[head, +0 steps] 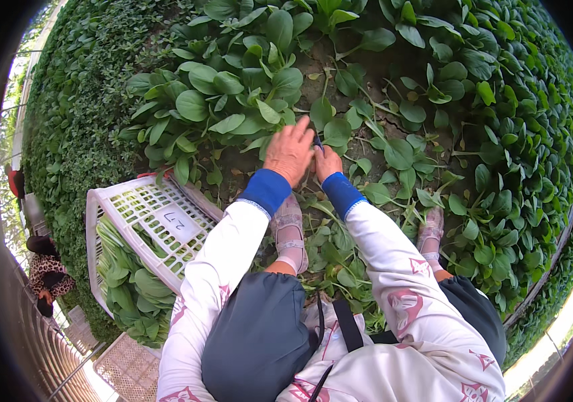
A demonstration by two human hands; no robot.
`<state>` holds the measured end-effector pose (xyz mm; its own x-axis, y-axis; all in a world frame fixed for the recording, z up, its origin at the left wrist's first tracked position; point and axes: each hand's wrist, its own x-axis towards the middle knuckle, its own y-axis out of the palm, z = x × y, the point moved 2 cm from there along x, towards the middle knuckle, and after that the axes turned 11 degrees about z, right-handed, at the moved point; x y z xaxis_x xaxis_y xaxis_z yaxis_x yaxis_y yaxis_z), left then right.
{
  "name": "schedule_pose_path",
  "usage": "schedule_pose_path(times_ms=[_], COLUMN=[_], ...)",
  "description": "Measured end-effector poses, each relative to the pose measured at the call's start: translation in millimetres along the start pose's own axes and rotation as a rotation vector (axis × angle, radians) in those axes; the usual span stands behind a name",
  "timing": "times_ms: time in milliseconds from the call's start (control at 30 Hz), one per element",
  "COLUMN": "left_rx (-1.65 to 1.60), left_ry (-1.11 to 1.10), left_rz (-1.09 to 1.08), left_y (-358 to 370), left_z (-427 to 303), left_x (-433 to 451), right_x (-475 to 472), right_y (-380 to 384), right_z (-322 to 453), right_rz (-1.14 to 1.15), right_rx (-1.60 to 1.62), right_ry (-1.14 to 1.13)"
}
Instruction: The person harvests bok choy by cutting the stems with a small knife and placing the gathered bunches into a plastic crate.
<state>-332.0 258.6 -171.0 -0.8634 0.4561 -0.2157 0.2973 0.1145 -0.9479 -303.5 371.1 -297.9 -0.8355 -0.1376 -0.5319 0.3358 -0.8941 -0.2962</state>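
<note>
Leafy greens with broad oval leaves (191, 105) stand in a dense clump ahead and to the left. My left hand (290, 153) is at the edge of this clump, slightly blurred, fingers spread, with nothing visible in it. Close beside it, my right hand (327, 162) is closed around a small tool (318, 142), perhaps a knife; only a dark, narrow part shows. Loose leaves and cut plants (399, 153) lie on the soil to the right. A white plastic crate (153, 213) by my left arm lies tilted, with harvested greens (138, 286) inside.
Another light plastic crate (128, 367) is at the lower left. Farther left, a person in leopard-print clothing (50, 274) is at the bed's edge. My shoes (290, 233) stand among the plants. Dense greens (532, 151) grow along the right.
</note>
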Motion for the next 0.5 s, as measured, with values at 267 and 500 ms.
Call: schedule_pose_path(times_ms=[267, 500], left_rx=[0.065, 0.128], left_ry=[-0.333, -0.429], left_rz=[-0.194, -0.238], left_y=[33, 50], left_z=[66, 86], left_x=[-24, -25], right_x=[-29, 8], right_y=[22, 28], right_z=[30, 38], right_rz=[0.074, 0.067], right_rx=[-0.045, -0.255], right_ry=[-0.114, -0.021])
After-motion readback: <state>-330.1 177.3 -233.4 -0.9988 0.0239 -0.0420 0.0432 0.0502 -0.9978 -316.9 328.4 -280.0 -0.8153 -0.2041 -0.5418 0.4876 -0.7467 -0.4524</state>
